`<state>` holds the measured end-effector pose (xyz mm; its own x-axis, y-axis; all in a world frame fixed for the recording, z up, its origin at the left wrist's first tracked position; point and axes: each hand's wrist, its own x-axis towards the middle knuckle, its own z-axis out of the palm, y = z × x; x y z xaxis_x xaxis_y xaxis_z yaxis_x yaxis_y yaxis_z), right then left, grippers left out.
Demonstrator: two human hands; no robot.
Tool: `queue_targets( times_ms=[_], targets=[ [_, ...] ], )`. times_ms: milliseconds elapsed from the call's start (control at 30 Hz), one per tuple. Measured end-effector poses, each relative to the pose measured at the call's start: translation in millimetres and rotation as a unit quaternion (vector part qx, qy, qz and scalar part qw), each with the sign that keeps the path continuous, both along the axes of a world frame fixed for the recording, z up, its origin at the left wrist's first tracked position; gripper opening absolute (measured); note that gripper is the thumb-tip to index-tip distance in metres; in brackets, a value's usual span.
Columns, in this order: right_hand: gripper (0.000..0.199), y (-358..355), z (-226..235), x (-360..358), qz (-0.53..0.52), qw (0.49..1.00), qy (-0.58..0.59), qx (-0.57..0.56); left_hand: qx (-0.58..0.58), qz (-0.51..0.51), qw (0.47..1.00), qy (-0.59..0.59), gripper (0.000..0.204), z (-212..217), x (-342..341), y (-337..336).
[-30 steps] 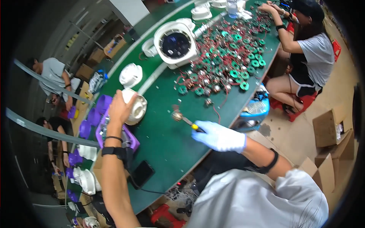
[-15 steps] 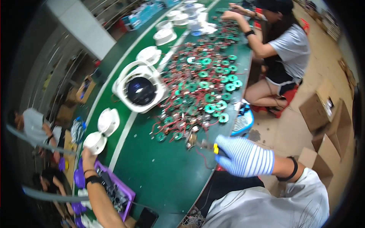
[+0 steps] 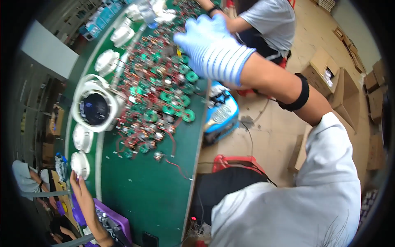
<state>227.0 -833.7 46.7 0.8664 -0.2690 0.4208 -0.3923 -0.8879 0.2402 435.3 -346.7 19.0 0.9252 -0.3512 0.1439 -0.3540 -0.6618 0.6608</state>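
My left hand (image 3: 82, 193) reaches up at the lower left, fingers stretched and apart, their tips at the near edge of a round white plastic housing (image 3: 80, 165). My right hand (image 3: 216, 51), in a blue-and-white striped glove, is raised over the right side of the pile of small motors with green rings and red wires (image 3: 152, 90). Its fingers are closed around a tool with a yellow part (image 3: 179, 52); the glove hides most of it, and its kind is unclear. A single small metal motor (image 3: 158, 156) with a red wire lies at the pile's near end.
White housings (image 3: 106, 62) line the green table (image 3: 144, 193), beside a larger white unit with a dark round face (image 3: 94, 108). A purple bin (image 3: 117, 216) of dark parts stands near left. A co-worker (image 3: 267, 24) sits beyond; a blue-and-black case (image 3: 222, 113) is beside the table.
My right hand has moved up and away over the pile with the tool. The small motor that was at the tool's tip now lies on the table. The view has shifted rightward.
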Motion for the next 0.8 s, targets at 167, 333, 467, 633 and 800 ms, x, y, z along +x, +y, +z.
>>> queue_targets(
  times_ms=[167, 333, 467, 633, 800],
  targets=[
    [0.036, 1.4, -70.0, -101.5, 0.113, 0.933, -0.110, 0.324, 0.244, -0.142, 0.959, 0.027, 0.072, 19.5, -196.3, -69.0],
    [0.041, 24.5, -207.2, -209.5, -0.134, 0.746, 0.302, 0.578, 0.334, -0.211, 0.912, 0.108, 0.099, -48.3, -241.7, -92.1],
    [0.032, 31.8, -380.1, -257.1, -0.214, 0.569, 0.369, 0.703, 0.416, -0.189, 0.889, -0.035, 0.116, -75.6, -251.8, -82.6],
    [0.045, 47.2, -509.6, -306.1, -0.349, 0.477, 0.205, 0.780, 0.471, -0.188, 0.853, -0.127, 0.111, -82.2, -254.8, -80.5],
    [0.049, 52.4, -528.7, -383.5, -0.423, 0.532, 0.162, 0.715, 0.535, -0.166, 0.820, -0.120, 0.116, -72.9, -255.3, -101.3]
  ],
)
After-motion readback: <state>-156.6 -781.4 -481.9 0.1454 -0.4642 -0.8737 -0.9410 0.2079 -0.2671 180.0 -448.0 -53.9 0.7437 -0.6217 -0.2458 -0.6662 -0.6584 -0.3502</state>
